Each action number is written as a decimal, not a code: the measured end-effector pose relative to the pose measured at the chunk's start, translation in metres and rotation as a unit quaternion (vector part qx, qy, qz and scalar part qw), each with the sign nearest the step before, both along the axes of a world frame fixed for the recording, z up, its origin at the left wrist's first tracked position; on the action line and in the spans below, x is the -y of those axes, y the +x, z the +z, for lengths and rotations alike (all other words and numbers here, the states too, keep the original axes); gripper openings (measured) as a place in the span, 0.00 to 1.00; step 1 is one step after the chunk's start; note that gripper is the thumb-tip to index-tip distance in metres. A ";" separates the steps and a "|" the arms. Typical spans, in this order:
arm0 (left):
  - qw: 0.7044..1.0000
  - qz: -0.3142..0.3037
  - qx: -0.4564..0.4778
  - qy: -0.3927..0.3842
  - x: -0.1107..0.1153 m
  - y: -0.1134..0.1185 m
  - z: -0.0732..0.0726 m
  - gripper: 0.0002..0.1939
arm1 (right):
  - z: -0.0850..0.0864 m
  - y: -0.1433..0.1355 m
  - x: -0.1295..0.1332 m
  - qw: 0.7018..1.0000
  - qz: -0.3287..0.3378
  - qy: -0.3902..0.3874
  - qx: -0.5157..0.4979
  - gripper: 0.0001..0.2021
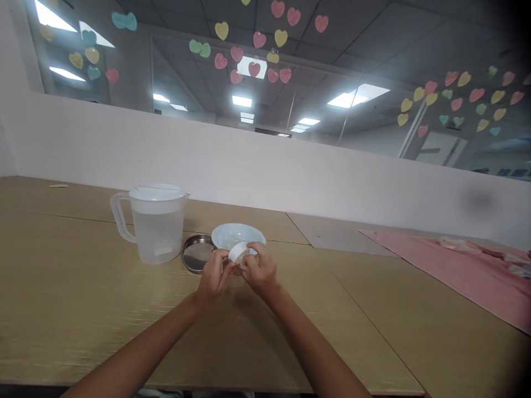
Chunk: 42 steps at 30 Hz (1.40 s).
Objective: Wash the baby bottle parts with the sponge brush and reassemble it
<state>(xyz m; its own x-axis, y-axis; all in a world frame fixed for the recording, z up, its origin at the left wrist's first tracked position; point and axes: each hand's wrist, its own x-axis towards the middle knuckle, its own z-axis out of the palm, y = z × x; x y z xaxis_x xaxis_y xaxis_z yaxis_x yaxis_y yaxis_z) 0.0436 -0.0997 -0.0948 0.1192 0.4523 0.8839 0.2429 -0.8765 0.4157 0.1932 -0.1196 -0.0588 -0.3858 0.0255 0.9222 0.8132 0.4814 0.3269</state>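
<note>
From where I stand, the left hand [214,272] and right hand [262,271] are close together, fingers clamped on a small white cap [238,252] held up between them; what sits under it is mostly hidden by the fingers. Just beyond them on the table [103,320] is a white bowl [226,236]. A metal dish [196,255] lies just beside the left hand, with a pitcher [159,235] farther left. Well off past the right hand spreads a pink cloth [452,271].
</note>
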 end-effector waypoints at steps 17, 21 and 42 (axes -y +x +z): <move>0.984 -0.101 0.059 -0.132 0.009 0.000 0.004 0.15 | 0.000 0.006 0.002 0.999 0.009 -0.027 0.035 0.12; 0.978 -0.128 0.092 -0.136 0.012 0.001 0.006 0.16 | -0.005 0.009 0.001 0.996 0.031 -0.078 0.024 0.10; 0.988 0.066 -0.062 -0.128 -0.059 -0.016 -0.012 0.16 | -0.012 0.036 -0.036 0.878 0.082 -0.274 -0.384 0.14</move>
<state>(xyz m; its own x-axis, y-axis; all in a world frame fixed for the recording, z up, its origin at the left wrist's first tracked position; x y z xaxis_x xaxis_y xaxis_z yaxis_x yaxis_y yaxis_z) 0.0281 -0.0408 -0.1068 0.1439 0.6775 0.7213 0.4104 -0.7041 0.5795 0.2290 -0.0834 -0.0703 0.3055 0.5483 0.7785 0.5977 0.5260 -0.6050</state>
